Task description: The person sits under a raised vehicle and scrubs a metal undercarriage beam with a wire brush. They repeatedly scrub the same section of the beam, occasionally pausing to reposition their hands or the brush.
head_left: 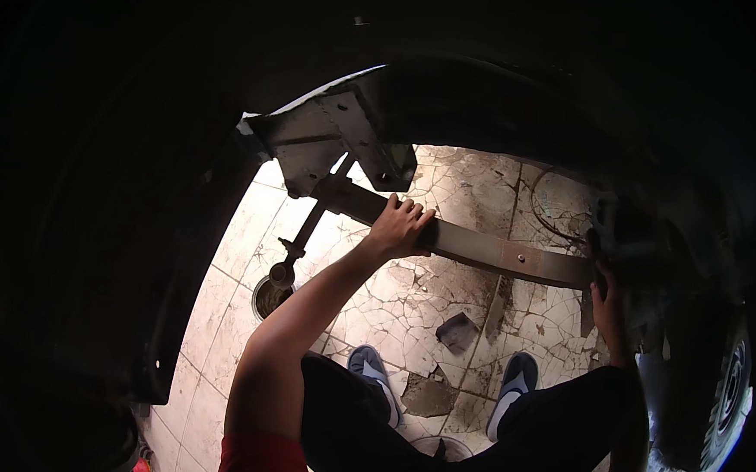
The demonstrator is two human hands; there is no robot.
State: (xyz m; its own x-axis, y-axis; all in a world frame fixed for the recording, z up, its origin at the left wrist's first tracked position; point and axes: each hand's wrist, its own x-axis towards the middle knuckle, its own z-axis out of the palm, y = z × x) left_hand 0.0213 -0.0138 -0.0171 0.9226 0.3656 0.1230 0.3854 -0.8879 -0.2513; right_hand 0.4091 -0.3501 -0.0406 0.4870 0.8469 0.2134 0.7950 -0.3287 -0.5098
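Under the dark car body, the left hand (398,227) curls its fingers over the long spring bar (481,245) while the right hand (609,309) grips its far end, and the heavy bar could slip onto the shoes (373,370).

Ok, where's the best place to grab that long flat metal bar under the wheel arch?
Probably the bare middle stretch of the flat metal bar, from above with fingers over its top edge, as the left hand grips. That stretch is straight; the bracket crowds one end and the right hand is at the other.
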